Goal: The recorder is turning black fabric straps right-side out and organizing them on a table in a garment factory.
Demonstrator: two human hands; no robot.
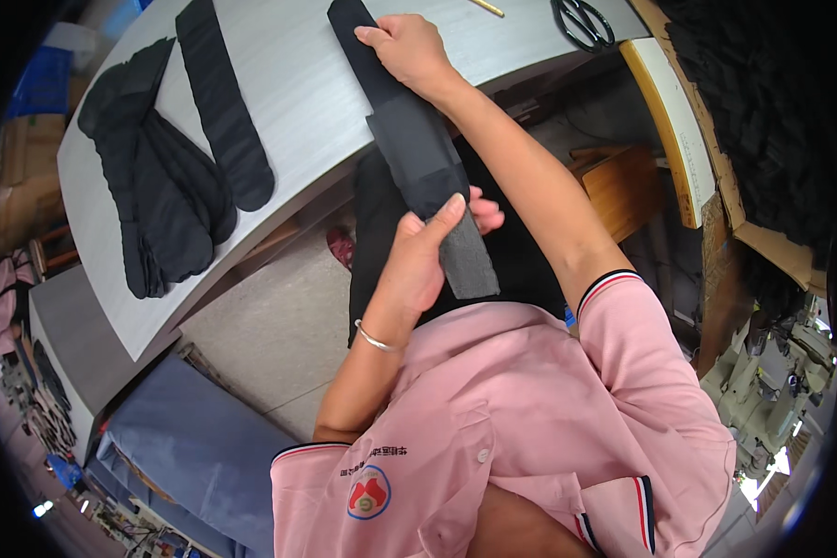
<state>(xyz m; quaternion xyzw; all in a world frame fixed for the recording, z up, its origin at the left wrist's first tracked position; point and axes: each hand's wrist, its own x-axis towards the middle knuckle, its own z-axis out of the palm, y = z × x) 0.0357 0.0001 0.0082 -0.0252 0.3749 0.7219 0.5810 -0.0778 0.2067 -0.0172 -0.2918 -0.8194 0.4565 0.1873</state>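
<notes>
Fabric strip (pixel 409 144), black, extends between the hands. Right hand (pixel 411 54) grips its far portion; left hand (pixel 426 244) pinches it, thumb uppermost, nearer the torso. Scissors (pixel 583 22) lie right of the right hand; black pieces (pixel 221 102) lie left.

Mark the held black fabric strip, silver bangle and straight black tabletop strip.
Held black fabric strip (pixel 414 141), head view: wide middle section.
Silver bangle (pixel 375 341), head view: band's outer face.
Straight black tabletop strip (pixel 222 107), head view: mid-length.
</notes>
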